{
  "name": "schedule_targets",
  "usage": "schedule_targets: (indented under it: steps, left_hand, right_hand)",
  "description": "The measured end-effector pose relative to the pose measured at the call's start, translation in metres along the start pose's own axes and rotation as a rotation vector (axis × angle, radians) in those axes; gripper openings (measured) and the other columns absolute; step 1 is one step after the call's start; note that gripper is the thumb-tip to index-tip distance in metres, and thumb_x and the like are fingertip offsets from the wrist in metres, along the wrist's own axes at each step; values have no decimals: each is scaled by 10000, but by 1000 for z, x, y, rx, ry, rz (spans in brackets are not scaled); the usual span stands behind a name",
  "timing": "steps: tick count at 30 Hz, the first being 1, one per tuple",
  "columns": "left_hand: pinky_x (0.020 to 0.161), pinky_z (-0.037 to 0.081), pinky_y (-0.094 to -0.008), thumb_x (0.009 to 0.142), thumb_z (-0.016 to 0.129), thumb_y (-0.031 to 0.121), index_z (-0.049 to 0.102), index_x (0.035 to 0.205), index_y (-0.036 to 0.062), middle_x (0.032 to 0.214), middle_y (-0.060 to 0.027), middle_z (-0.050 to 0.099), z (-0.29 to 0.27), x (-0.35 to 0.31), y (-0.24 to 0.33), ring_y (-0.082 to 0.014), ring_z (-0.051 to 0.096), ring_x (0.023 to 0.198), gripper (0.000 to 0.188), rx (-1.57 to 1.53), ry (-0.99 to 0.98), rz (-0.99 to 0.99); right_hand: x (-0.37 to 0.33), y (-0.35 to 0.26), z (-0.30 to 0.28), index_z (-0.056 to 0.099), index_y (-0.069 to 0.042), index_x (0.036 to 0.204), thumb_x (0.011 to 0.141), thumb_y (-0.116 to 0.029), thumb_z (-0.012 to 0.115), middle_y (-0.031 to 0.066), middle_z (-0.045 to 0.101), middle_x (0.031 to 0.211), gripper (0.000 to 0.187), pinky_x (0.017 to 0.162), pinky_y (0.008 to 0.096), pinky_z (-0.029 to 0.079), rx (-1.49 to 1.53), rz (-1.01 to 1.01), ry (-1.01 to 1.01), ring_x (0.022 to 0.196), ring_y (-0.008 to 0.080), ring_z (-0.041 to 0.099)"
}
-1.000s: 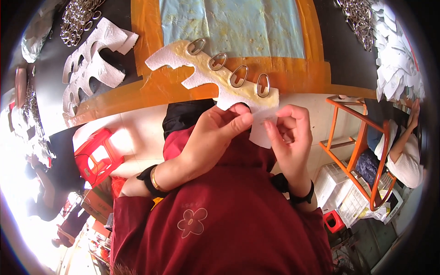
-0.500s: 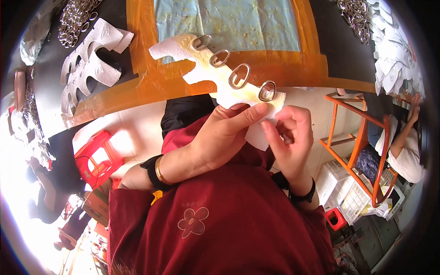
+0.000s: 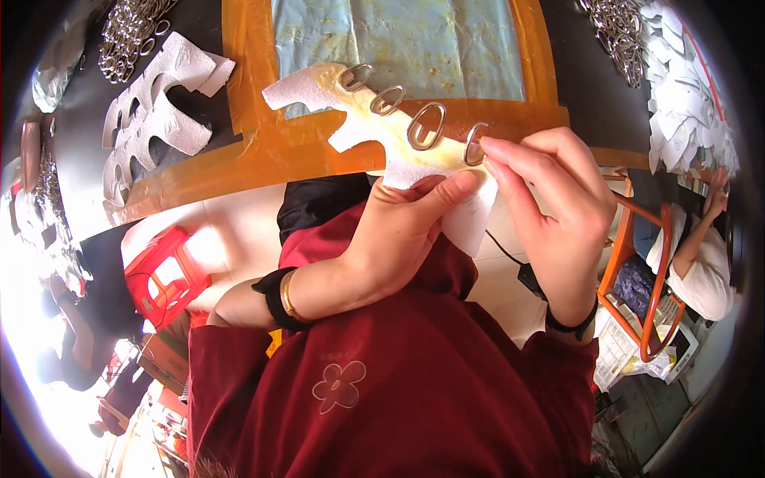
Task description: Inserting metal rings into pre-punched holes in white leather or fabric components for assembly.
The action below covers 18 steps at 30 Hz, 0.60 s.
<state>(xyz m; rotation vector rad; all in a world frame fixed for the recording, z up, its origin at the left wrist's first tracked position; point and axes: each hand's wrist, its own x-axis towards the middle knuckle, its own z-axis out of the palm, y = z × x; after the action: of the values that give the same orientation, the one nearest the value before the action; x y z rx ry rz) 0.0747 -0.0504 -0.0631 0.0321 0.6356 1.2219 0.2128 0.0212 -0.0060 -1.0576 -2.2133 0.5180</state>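
I have the strip in the left hand [image 3: 394,239], thumb on top and fingers beneath, held up over the table's near edge, just this side of the blue sheet [image 3: 398,48]. My right hand [image 3: 562,207] is narrow, thumb and forefinger close together at the fourth ring [image 3: 468,143]; whether they truly pinch it I can't tell. All four rings sit in a row along the yellowed edge of the strip [image 3: 378,123], the other three [image 3: 410,131] free of any fingers, so I judge the placing mostly done. The white tabs lie unfolded, the last hanging below my left thumb, and I'd count closing them over the rings as left to do. Notched pieces [image 3: 177,127] lie to the left, near a ring pile [image 3: 127,40].
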Motion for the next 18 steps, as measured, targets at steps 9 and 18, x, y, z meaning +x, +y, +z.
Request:
schedule_targets:
  steps: [9, 18]
  left_hand:
    - [756, 484, -243, 908, 634, 63, 664, 1074, 65, 976, -2, 682, 7, 3, -9, -66, 606, 877, 169, 9, 138, 45]
    - [889, 484, -282, 906, 635, 68, 616, 1205, 33, 1126, -58, 672, 19, -6, 21, -140, 623, 1017, 302, 311, -8, -122]
  right_hand:
    - [15, 10, 0, 654, -12, 852, 770, -3, 684, 86, 585, 729, 88, 567, 331, 470, 75, 63, -186, 649, 229, 604]
    - [52, 33, 2, 605, -62, 785, 716, -20, 691, 63, 605, 724, 118, 555, 319, 494, -183, -44, -82, 625, 219, 630]
